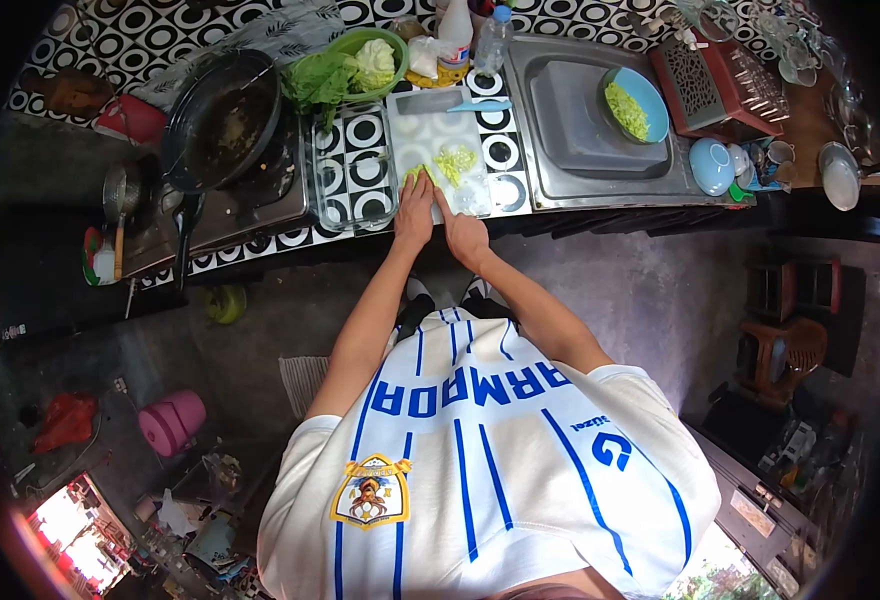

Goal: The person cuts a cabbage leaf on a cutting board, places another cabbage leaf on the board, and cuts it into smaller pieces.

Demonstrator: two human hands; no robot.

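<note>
A pale cutting board (470, 203) lies on the patterned counter. My left hand (415, 212) is at its front left, fingers together, pressing on a bit of green vegetable (415, 172). Close on its right is my right hand (465, 237), closed, with the index finger stretched forward along something I cannot make out. Chopped greens (454, 162) lie on the board just beyond my fingers. A light-blue-handled tool (482, 105) rests across the far part of the board.
A green basket (400, 62) holds leafy vegetables behind the board. Bottles (494, 40) stand beside it. Left are a glass dish (338, 218) and a dark pan (222, 120) on the stove. Right, a blue bowl (660, 100) of chopped greens sits in the sink (542, 180).
</note>
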